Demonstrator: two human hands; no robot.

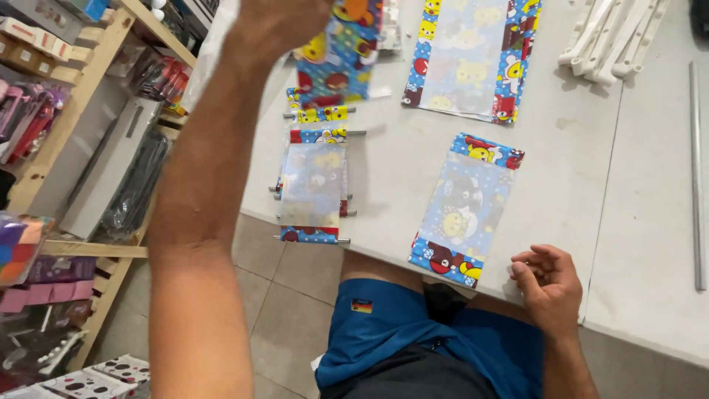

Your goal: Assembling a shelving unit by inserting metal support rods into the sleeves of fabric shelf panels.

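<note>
L hand (277, 18) raised at far left, gripping a cartoon bag (341, 52) above the table (583, 148). R hand (546, 284) rests on near edge, fingers loosely curled, empty, just right of another bag (465, 210).

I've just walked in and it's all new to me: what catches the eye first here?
The left hand, raised at the top, holds a bright cartoon-printed bag. More such bags lie on the white table, one at its near edge beside the resting, empty right hand.
</note>
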